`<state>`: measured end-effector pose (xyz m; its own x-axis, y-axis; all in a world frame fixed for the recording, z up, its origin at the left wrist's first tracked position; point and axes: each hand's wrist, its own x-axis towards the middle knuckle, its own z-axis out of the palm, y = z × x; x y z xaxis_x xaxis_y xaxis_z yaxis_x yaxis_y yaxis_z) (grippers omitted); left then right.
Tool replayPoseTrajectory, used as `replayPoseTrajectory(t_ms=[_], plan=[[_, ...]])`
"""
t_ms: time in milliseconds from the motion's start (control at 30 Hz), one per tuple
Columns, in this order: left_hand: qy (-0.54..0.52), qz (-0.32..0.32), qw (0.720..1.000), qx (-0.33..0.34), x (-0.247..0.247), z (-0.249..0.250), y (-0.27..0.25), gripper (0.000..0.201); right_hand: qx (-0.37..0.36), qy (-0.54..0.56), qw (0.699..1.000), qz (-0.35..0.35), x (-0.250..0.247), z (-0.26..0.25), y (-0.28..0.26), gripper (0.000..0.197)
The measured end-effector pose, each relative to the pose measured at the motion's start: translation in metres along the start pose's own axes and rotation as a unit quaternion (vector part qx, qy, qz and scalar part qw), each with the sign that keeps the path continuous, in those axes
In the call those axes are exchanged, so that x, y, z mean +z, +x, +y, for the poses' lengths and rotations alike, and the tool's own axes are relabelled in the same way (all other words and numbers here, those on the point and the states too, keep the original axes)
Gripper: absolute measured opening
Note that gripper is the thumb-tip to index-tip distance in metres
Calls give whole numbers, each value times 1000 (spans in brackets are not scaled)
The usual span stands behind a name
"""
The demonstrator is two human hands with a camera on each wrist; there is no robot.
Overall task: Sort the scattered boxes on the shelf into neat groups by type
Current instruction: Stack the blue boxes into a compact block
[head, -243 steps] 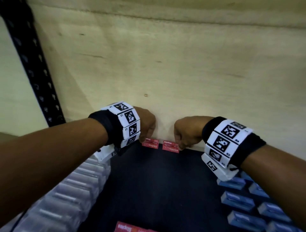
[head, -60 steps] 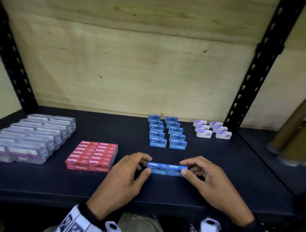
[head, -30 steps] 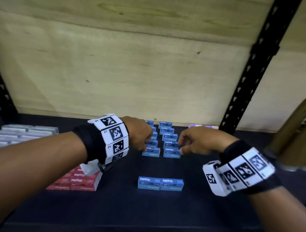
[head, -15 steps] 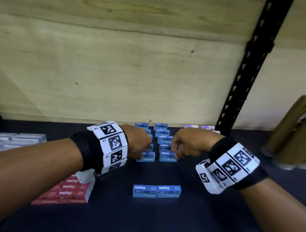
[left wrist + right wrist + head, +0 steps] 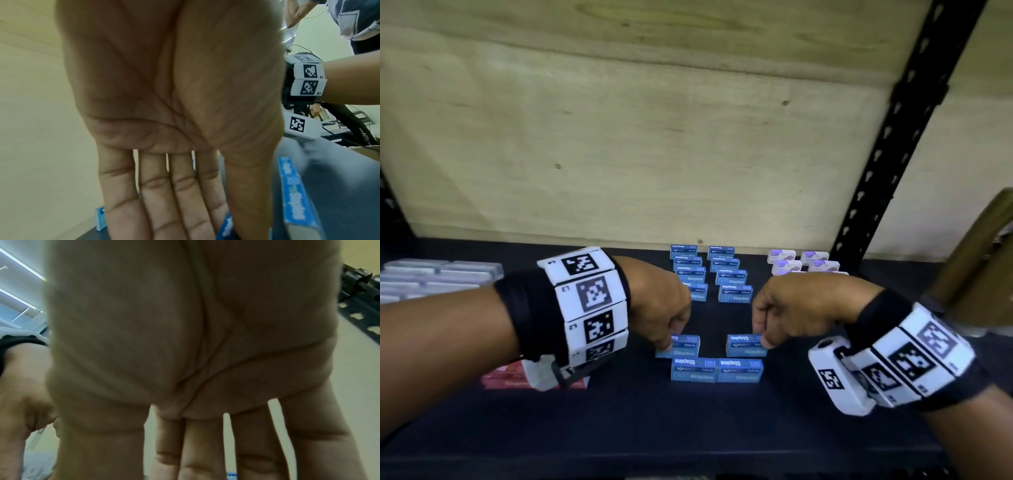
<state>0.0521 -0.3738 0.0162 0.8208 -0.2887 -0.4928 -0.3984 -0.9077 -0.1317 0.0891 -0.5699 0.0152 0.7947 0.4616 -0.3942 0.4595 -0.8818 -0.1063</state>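
Note:
Small blue staples boxes stand in two columns (image 5: 729,277) at the back of the black shelf (image 5: 688,428). A pair of blue boxes (image 5: 717,370) lies side by side nearer the front. Just behind that pair, my left hand (image 5: 669,342) pinches one blue box (image 5: 686,346) from above. My right hand (image 5: 762,339) pinches another blue box (image 5: 743,345). A gap separates these two boxes. In the left wrist view the blue box (image 5: 227,227) sits between thumb and fingers. The right wrist view is mostly palm, with a sliver of blue box (image 5: 231,475).
White and purple boxes (image 5: 803,263) are grouped at the back right by the black upright (image 5: 893,137). Red boxes (image 5: 510,377) lie under my left wrist, and clear grey boxes (image 5: 431,277) fill the far left. A plywood wall (image 5: 654,137) backs the shelf.
Both hands have come forward from the front end of the two blue columns, each bringing one blue box down to just behind the front pair.

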Motion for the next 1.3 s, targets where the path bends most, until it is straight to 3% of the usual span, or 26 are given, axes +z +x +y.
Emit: replayPoseTrajectory(t_ms=[400,600,900,1300], plan=[[-14,1,1000,1,9,8,-17,26,-4,0,1000,-17,9,0,-21,16],[-48,-29,998,-6,14,8,-20,58,-20,-3,999,-47,11,-4,-23,46],[-46,12,999,2,23,18,-18,43,-45,-50,998,-17,25,-16,-20,38],[-55,45,997,21,26,25,-10,44,-76,-62,995,4,29,-30,-19,39]])
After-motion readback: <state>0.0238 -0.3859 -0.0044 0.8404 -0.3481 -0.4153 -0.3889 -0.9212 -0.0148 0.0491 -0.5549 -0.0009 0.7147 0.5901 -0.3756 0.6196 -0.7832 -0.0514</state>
